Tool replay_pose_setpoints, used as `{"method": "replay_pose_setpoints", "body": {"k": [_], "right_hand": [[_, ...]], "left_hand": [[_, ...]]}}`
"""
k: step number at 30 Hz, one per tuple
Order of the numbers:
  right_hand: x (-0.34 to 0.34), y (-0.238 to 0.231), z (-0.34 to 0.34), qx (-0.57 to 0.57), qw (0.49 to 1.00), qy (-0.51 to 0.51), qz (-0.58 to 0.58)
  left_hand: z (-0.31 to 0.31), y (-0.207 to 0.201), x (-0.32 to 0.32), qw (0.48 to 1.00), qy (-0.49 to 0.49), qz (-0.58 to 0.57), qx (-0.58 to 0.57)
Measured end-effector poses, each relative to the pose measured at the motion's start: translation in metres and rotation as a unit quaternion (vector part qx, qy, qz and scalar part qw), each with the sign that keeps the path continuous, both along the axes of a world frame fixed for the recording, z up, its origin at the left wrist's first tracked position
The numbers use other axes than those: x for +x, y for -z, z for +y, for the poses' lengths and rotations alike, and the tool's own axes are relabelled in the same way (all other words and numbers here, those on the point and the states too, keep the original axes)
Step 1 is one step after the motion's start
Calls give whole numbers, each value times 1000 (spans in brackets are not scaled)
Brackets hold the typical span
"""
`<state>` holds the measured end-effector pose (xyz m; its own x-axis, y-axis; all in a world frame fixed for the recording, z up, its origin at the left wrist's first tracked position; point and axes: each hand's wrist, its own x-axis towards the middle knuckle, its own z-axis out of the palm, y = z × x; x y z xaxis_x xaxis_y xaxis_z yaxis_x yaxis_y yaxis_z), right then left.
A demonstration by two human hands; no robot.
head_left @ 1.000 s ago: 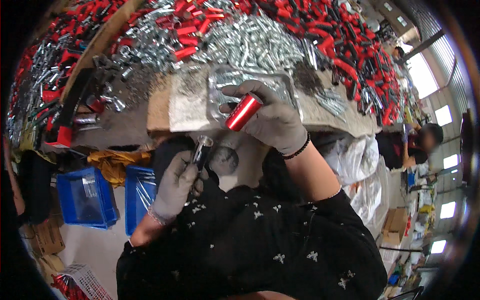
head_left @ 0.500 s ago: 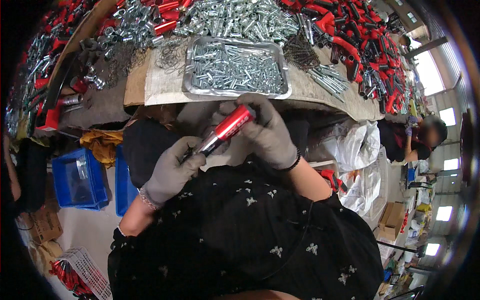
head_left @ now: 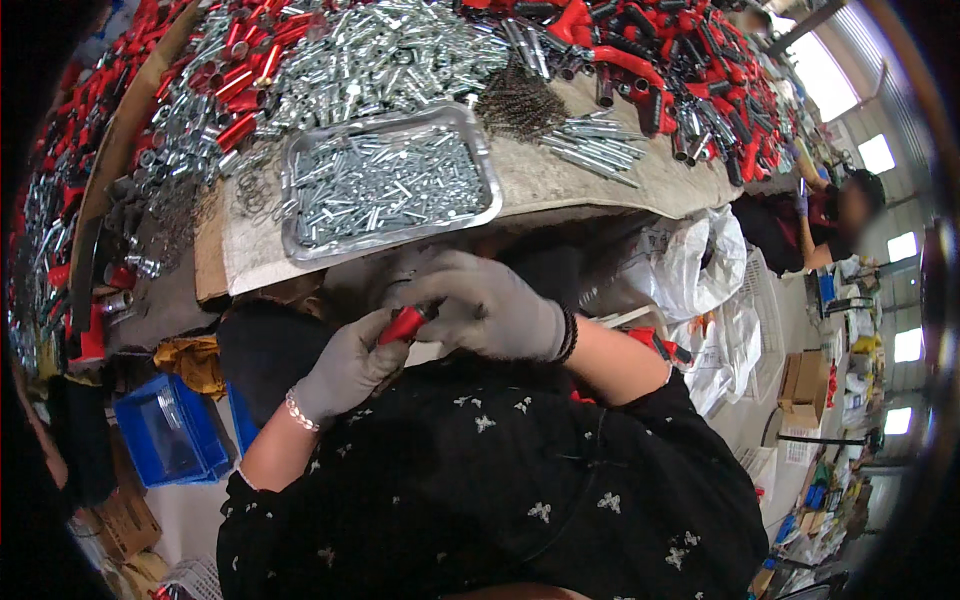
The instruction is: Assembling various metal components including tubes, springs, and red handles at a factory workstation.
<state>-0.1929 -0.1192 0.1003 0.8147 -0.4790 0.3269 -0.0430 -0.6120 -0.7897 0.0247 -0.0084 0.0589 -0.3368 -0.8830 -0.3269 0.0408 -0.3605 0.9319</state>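
A red tube-shaped part [head_left: 401,326] with a black upper end slants between my gloved hands, in front of the bench edge. My left hand [head_left: 350,370] is closed around its lower end, which the grey glove hides. Over the black end, my right hand [head_left: 490,308] is curled with its fingers bent inward. What the right fingertips grip is hidden. Beyond the hands, a metal tray [head_left: 392,240] full of small silver pins rests on the bench.
Silver fittings [head_left: 385,50] are heaped behind the tray. Dark springs [head_left: 520,103] and silver rods [head_left: 597,146] lie to its right, near piled red-and-black parts [head_left: 690,60]. Blue crates [head_left: 170,430] stand at lower left, white sacks [head_left: 690,280] at right. A co-worker [head_left: 800,220] is farther right.
The red part has moved left and down, and less of it shows. My right hand has shifted left, curling over its upper end. The whole view has turned, so the tray appears farther left.
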Motion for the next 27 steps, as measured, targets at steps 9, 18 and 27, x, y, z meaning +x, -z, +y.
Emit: {"method": "replay_pose_setpoints", "body": {"k": [9,18,27], "right_hand": [[-65,9,-177,-317,841,334,284],[-59,5,-180,-353,843,264,308],[-46,-5,-179,-391,862,244,211]], "left_hand": [[-16,-2,-19,977,-61,-143,-148],[-3,5,-2,981,-99,-124,-108],[-2,10,5,976,-118,-120,-138]]}}
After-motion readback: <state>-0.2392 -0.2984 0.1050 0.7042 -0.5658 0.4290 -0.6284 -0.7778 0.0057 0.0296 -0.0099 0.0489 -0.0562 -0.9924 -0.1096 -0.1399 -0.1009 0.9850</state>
